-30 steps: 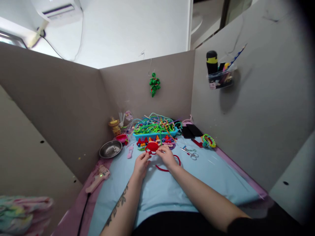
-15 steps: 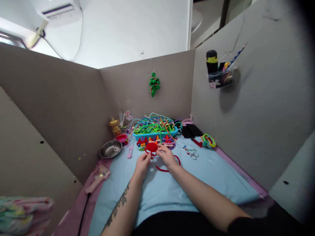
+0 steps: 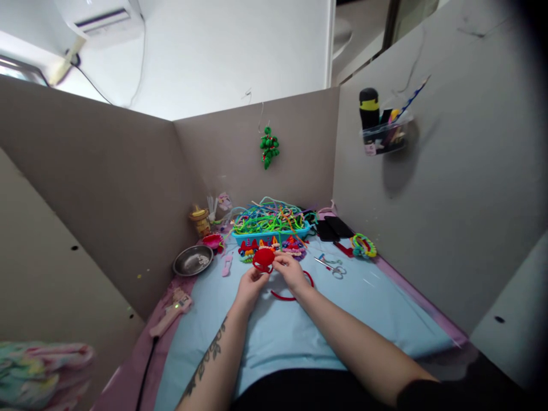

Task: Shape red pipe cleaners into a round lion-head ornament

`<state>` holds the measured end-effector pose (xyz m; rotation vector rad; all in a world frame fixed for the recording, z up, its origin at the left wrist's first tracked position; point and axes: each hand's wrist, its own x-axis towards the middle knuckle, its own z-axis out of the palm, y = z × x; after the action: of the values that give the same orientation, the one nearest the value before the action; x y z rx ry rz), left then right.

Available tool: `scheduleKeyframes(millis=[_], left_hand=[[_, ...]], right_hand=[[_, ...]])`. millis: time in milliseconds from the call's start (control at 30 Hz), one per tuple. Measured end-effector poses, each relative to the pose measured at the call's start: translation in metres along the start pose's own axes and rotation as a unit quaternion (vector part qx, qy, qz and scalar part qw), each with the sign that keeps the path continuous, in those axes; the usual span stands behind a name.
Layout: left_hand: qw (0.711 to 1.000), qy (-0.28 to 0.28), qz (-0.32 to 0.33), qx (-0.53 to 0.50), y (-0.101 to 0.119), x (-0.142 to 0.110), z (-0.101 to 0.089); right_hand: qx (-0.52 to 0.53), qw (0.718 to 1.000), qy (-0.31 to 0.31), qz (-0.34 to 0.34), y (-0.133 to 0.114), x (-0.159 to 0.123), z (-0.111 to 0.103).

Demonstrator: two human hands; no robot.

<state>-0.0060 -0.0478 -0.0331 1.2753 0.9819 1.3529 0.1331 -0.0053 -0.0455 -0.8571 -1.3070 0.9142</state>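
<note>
Between my two hands is a round red piece of fuzzy pipe cleaner [image 3: 264,258], lifted over the middle of the table with a thin loop along its lower edge. My left hand [image 3: 252,283] pinches it from below on the left. My right hand [image 3: 288,268] grips its right side with thumb and fingers. From near the right hand a loose red pipe cleaner [image 3: 283,297] curves down over the blue cloth; whether it joins the round piece cannot be made out. Just behind my hands lie several colourful fuzzy ornaments [image 3: 293,248].
A blue basket [image 3: 250,238] heaped with pipe cleaners stands at the back. Scissors [image 3: 335,270] and dark flat objects [image 3: 334,228] lie to the right. Leftward are a metal bowl [image 3: 192,261], a pink clip-like piece [image 3: 226,265] and a corded glue gun [image 3: 169,318]. Grey partitions [image 3: 257,188] surround the table.
My left hand has shifted slightly rightward under the red piece, and its fingers have changed position. The red piece is tilted a little differently. The right hand stays almost where it was.
</note>
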Motion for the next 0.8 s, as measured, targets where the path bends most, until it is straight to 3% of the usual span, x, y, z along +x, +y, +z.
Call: scheduleKeyframes(millis=[100, 167, 233, 367, 567, 800], left_hand=[[0.997, 0.069, 0.020, -0.015, -0.002, 0.002, -0.004], [0.989, 0.132, 0.056, 0.022, -0.002, 0.002, -0.006], [0.981, 0.154, 0.098, 0.072, -0.001, 0.001, -0.007], [0.985, 0.108, 0.095, 0.092, 0.001, -0.001, -0.005], [0.996, 0.041, 0.014, -0.077, -0.001, -0.001, -0.001], [0.991, 0.096, 0.046, -0.078, 0.005, -0.004, -0.001]], right_hand=[[-0.029, 0.999, 0.022, -0.026, -0.004, 0.002, -0.003], [-0.045, 0.998, 0.028, -0.037, -0.008, 0.001, -0.004], [-0.055, 0.997, 0.022, -0.041, -0.011, 0.000, -0.004], [-0.054, 0.998, 0.017, -0.042, -0.014, -0.003, -0.003], [-0.069, 0.997, 0.014, -0.043, -0.017, -0.005, -0.002], [-0.121, 0.991, -0.003, -0.054, -0.016, -0.008, 0.003]])
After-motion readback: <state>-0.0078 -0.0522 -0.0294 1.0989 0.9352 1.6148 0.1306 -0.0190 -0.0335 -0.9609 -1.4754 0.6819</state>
